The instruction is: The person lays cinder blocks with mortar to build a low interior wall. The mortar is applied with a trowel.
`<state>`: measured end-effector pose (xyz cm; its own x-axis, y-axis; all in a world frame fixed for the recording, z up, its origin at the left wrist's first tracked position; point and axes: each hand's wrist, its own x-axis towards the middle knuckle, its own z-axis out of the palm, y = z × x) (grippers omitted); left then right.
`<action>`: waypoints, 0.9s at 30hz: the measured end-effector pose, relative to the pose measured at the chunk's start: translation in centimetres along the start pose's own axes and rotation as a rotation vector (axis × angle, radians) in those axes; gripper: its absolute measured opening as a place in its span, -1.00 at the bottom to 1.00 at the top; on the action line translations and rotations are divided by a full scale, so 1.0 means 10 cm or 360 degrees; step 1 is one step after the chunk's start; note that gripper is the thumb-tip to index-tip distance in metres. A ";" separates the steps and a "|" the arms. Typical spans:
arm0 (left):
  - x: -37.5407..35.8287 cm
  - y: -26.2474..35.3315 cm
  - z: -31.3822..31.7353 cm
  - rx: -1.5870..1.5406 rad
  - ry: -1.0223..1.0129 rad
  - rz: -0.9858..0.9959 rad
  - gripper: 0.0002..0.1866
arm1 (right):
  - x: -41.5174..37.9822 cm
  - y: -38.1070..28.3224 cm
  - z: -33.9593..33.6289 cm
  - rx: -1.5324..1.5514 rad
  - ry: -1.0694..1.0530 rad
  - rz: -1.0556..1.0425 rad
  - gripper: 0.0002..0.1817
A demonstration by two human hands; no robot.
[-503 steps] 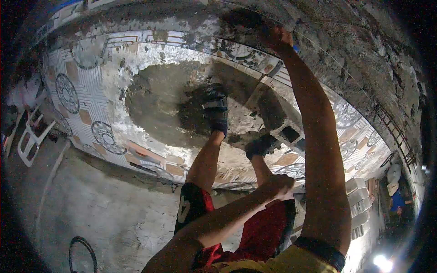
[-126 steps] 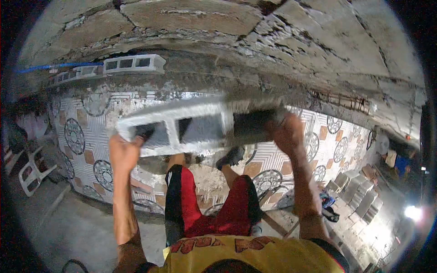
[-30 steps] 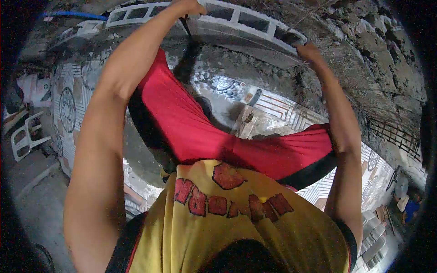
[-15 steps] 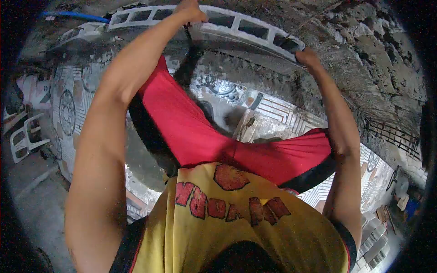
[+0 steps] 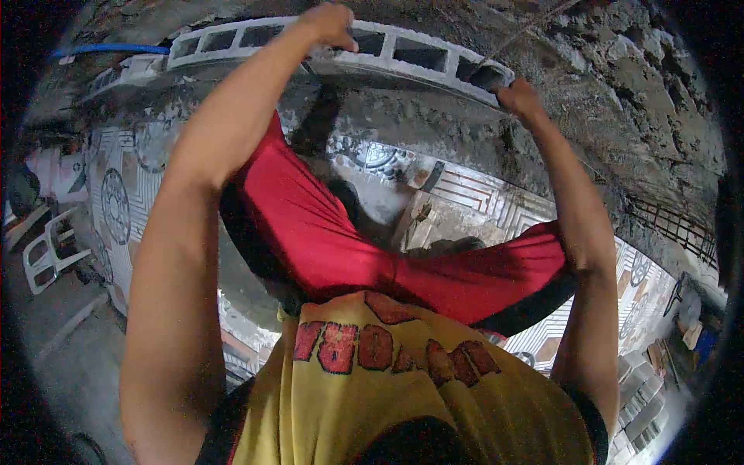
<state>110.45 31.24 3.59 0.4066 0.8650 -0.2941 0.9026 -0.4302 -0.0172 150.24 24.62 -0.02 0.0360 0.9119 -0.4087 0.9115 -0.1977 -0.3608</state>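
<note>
A row of grey hollow concrete blocks [image 5: 419, 54] runs along the top of the view, their open cells facing me. My left hand [image 5: 331, 27] grips the top edge of the row near its middle, its fingertips partly hidden behind the rim. At the right end of the row, my right hand [image 5: 518, 99] is closed round the end of the block. Both arms are stretched forward, with the block between the hands. Below the row stands a rough cement-smeared ledge [image 5: 457, 128].
Rough masonry wall [image 5: 620, 101] rises on the right. A blue pipe [image 5: 112, 49] meets the row's left end. Patterned tiles [image 5: 473, 190] lie below. A white plastic chair [image 5: 54, 252] stands far left; stacked blocks [image 5: 639, 399] sit lower right.
The view has shifted slightly, and the block row and my left hand appear a little lower in the frame. Both hands keep their places on the block.
</note>
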 end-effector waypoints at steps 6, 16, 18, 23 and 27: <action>0.20 -0.02 0.14 -0.0087 0.0090 0.0010 -0.36 | -0.26 -0.16 -0.07 -0.0187 0.0026 -0.0152 -0.44; -0.31 0.32 -0.79 -0.0337 -0.0154 -0.0220 -0.74 | -0.16 -0.16 -0.32 -0.0272 -0.0024 -0.0263 -0.46; -0.16 0.14 -0.17 -0.0339 0.0148 -0.0128 -0.79 | 0.11 0.02 -0.09 -0.0747 -0.0091 -0.0468 -0.42; 0.09 -0.16 0.26 -0.0026 0.0406 0.0124 -0.56 | -0.02 -0.07 0.05 -0.0352 0.0310 -0.0189 -0.36; -0.14 0.03 -0.21 -0.0272 0.0087 -0.0027 -0.75 | -0.08 -0.07 -0.12 -0.0322 0.0177 -0.0143 -0.33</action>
<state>110.45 30.44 5.99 0.3940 0.8864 -0.2429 0.9184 -0.3693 0.1422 150.03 24.44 1.58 -0.0140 0.9588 -0.2838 0.9762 -0.0484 -0.2115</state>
